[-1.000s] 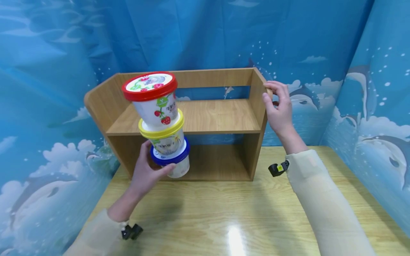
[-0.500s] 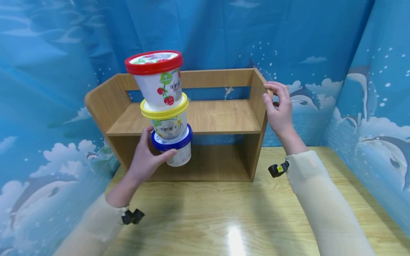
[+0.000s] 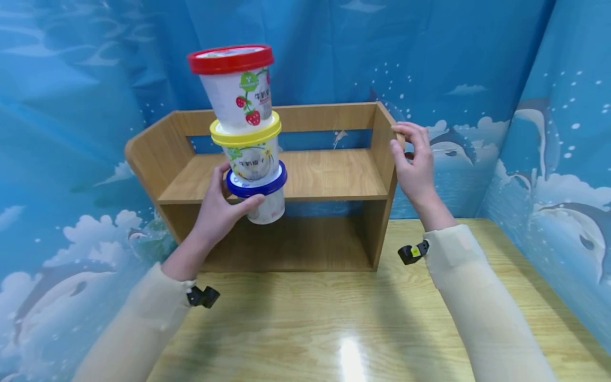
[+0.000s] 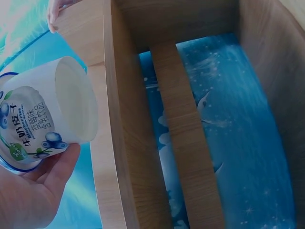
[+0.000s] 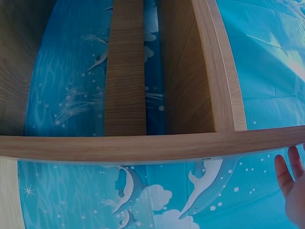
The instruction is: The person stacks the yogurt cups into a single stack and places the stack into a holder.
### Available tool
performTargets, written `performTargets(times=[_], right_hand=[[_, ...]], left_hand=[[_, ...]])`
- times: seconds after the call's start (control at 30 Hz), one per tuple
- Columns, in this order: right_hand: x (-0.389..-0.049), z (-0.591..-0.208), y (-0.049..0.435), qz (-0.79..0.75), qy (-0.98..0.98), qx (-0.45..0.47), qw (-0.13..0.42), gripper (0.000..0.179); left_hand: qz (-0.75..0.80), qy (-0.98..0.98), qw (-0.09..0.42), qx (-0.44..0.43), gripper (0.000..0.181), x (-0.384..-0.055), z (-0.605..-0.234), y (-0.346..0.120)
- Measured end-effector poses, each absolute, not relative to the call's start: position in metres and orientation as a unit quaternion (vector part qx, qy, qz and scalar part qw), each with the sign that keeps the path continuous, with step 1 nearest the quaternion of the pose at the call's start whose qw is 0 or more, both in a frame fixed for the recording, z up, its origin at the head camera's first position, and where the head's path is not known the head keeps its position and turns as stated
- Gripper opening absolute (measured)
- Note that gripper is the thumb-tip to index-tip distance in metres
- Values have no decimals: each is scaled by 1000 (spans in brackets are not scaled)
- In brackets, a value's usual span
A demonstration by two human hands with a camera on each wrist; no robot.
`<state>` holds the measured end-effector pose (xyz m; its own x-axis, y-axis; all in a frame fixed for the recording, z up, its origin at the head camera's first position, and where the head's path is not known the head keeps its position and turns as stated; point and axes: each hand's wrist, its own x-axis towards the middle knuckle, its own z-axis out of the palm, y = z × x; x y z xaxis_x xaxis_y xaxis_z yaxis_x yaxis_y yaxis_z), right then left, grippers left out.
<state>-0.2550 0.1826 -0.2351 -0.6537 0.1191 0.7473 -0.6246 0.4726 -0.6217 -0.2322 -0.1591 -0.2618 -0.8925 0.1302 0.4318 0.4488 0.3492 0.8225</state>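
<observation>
My left hand (image 3: 217,209) grips the lowest of three stacked tubs, a white one with a blue lid (image 3: 269,207); its blueberry print shows in the left wrist view. On that lid stands a tub with a yellow lid (image 3: 253,161), and on top a strawberry-printed tub with a red lid (image 3: 238,101). The stack leans slightly left, raised in front of the middle board of a wooden two-tier shelf (image 3: 329,172). My right hand (image 3: 416,159) holds the front edge of the shelf's right side panel between fingers and thumb.
The shelf stands on a light wood-grain table (image 3: 305,318). Its lower compartment (image 3: 315,244) lies below the lifted stack, and a back rail (image 3: 324,116) runs across the top. Blue dolphin-print sheeting (image 3: 549,159) surrounds the table at the back and both sides.
My left hand has raised the three-tub stack from in front of the lower compartment to the middle board's height, shifting it slightly right. The stack looks more upright. The right hand has stayed put.
</observation>
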Motion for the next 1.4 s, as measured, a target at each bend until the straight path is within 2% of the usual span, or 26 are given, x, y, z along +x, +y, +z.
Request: performTargets(times=[0.7, 1.4], right_hand=[[-258, -238, 183, 486, -762, 172, 391, 29], [-261, -240, 183, 490, -753, 176, 402, 29]], left_hand=[[-562, -803, 147, -134, 89, -283, -253, -149], [-564, -805, 140, -119, 89, -306, -260, -147]])
